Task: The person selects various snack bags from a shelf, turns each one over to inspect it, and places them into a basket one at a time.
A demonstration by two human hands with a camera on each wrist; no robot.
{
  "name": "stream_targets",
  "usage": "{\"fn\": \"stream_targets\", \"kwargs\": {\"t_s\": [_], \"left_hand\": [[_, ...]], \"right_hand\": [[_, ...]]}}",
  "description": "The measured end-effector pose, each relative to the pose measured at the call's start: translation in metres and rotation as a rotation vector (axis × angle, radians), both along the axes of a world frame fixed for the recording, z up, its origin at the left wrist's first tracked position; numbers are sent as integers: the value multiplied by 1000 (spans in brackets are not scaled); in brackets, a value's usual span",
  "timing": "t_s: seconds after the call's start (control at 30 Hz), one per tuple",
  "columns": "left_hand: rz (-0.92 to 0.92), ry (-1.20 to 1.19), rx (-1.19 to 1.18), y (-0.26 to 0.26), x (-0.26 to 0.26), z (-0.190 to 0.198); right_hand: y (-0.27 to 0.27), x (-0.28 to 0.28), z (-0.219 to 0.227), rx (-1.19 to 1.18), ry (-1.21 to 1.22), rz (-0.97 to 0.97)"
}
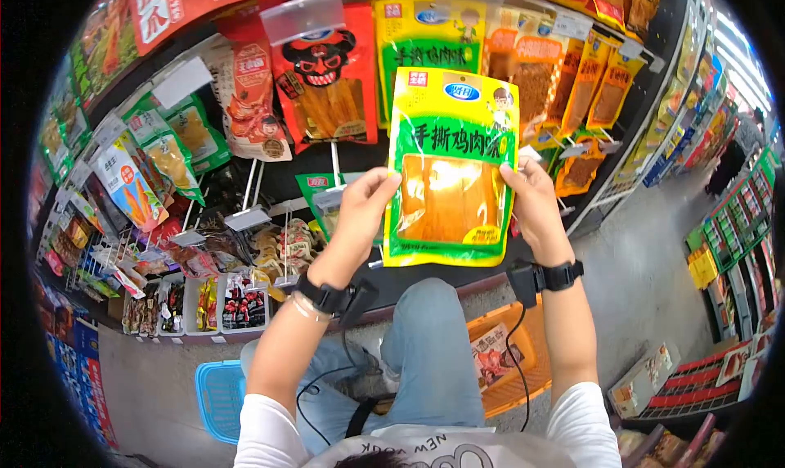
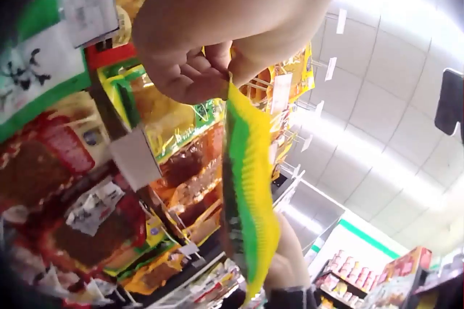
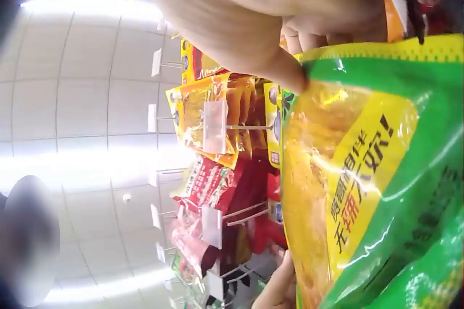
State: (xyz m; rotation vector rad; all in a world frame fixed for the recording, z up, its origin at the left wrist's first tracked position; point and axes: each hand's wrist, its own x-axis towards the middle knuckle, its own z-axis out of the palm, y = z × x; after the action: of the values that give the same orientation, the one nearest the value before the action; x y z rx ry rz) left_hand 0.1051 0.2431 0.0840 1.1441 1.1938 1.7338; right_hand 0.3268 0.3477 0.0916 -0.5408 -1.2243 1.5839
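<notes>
A flat yellow and green snack bag [image 1: 451, 194] is held upright before the shelf, its printed front facing me. Orange-brown strips show through its clear window. My left hand [image 1: 364, 206] pinches the bag's left edge between thumb and fingers. On the opposite edge, my right hand [image 1: 536, 198] grips it with the thumb on the front. The left wrist view shows the bag [image 2: 250, 178] nearly edge-on below the left hand [image 2: 210, 26]. In the right wrist view, the right thumb [image 3: 279, 66] presses near the corner of the window. A matching yellow and green bag [image 1: 425, 30] hangs behind it.
Red bags [image 1: 323, 75] and orange packs [image 1: 590, 83] hang on hooks around it. White bins [image 1: 244, 304] of small packs line the lower shelf. An orange basket [image 1: 523, 337] holding a pack stands by my knee, and a blue basket [image 1: 219, 398] stands at left.
</notes>
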Motion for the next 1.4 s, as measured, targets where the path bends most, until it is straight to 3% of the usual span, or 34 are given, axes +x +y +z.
{"fn": "stream_targets", "kwargs": {"t_s": [0.1, 0.2, 0.23, 0.4, 0.43, 0.53, 0.63, 0.73, 0.9, 1.0, 1.1, 1.27, 1.33, 1.37, 1.4], "left_hand": [[-104, 23, -94, -22, 18, -41], [-266, -4, -165, -35, 47, -70], [-295, 10, -179, -31, 55, -92], [-486, 28, -379, -11, 108, -170], [-551, 38, -457, -7, 118, -179], [-490, 74, -518, -1, 153, -199], [-518, 5, -673, 3, 172, -184], [-567, 9, -724, 8, 182, -196], [-587, 1, -758, 13, 185, -216], [-561, -22, -761, 18, 178, -215], [-543, -27, -765, 22, 172, -220], [-539, -12, -771, 29, 169, -220], [-535, 1, -770, 31, 169, -217], [-532, 6, -769, 32, 169, -215], [-527, 3, -766, 33, 168, -215]], "right_hand": [[-36, 22, -35, 45, -37, 11], [-61, 55, -89, -181, -27, 11], [-67, 64, -106, -186, -91, -100], [-99, 122, -172, -307, -112, -242], [-105, 133, -182, -334, -108, -283], [-117, 178, -235, -445, -129, -447], [-133, 218, -281, -577, -163, -623], [-144, 236, -335, -572, -414, -799], [-147, 230, -435, -1030, -513, -744], [-145, 211, -494, -1138, -400, -760], [-144, 208, -549, -1081, -436, -577], [-144, 234, -652, -1464, -284, -155], [-143, 236, -653, -1601, -212, 16], [-145, 233, -654, -1502, -383, -82], [-145, 221, -627, -1392, -550, -176]]}}
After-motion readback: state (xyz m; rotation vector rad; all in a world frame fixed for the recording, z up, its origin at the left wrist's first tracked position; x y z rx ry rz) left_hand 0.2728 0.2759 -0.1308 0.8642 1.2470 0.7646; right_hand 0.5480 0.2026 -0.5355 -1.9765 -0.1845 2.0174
